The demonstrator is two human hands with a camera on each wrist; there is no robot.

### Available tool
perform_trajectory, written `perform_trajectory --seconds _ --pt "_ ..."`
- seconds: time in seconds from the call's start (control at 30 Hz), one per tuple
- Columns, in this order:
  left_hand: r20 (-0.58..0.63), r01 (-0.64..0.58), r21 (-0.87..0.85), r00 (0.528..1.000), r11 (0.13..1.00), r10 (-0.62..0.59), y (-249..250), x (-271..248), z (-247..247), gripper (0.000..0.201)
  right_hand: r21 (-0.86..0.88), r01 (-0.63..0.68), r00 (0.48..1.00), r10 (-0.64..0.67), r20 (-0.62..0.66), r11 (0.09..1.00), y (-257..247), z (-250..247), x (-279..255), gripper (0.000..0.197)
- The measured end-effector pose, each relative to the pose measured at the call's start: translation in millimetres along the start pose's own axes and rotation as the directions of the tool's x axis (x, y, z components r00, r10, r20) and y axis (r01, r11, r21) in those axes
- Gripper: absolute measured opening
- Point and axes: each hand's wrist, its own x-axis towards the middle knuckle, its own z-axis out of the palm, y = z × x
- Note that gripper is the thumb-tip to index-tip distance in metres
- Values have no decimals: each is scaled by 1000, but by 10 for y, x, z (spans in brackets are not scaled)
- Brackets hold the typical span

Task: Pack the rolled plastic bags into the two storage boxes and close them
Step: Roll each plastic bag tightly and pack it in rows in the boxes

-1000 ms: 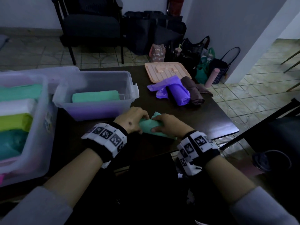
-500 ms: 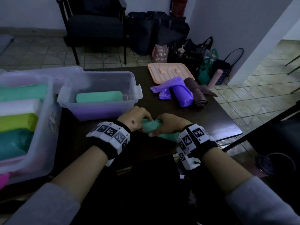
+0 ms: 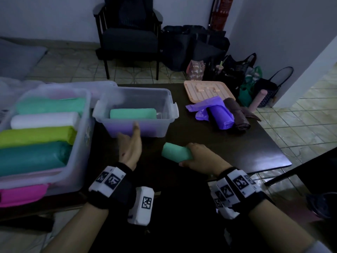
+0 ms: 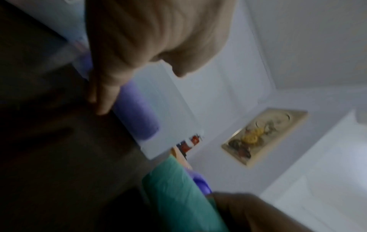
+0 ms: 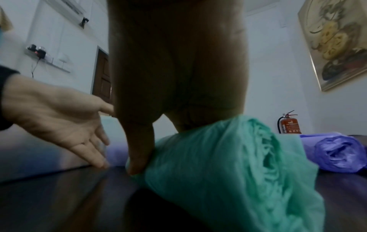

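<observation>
My right hand (image 3: 189, 157) grips a rolled mint-green bag (image 3: 175, 153) just above the dark table (image 3: 228, 143); in the right wrist view the thumb and fingers wrap the same mint-green bag (image 5: 228, 164). My left hand (image 3: 131, 143) is open with straight fingers, its tips beside the front wall of the small clear box (image 3: 138, 128), which holds a mint roll (image 3: 133, 113) and a purple one. The large clear box (image 3: 80, 143) at left holds several rolls. A purple roll (image 3: 221, 115) and a brown roll (image 3: 237, 114) lie on the table.
A peach lid (image 3: 207, 90) lies at the table's far side. A second clear lid (image 3: 98, 84) sits behind the boxes. A pink roll (image 3: 21, 195) lies before the large box. A dark chair (image 3: 129, 39) and bags stand on the floor beyond.
The hands have parted. My left hand let go of the mint bag and moved left toward the small box; my right hand now holds the rolled bag alone.
</observation>
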Motion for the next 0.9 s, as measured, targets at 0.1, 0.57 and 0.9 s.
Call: perform_trajectory --seconds 0.1,0.57,0.9 --pt "-272 -106 -120 960 987 70 167 242 -184 103 42 33 999 -34 20 999 -138 -200 -25 57" --pt "-146 -206 -395 976 895 161 -20 234 -507 36 -73 278 936 -287 -205 958 -1034 -898 390 48" --pt "-132 -282 -396 959 874 249 -191 250 -584 42 -231 252 968 -245 60 940 -1519 -478 899 63"
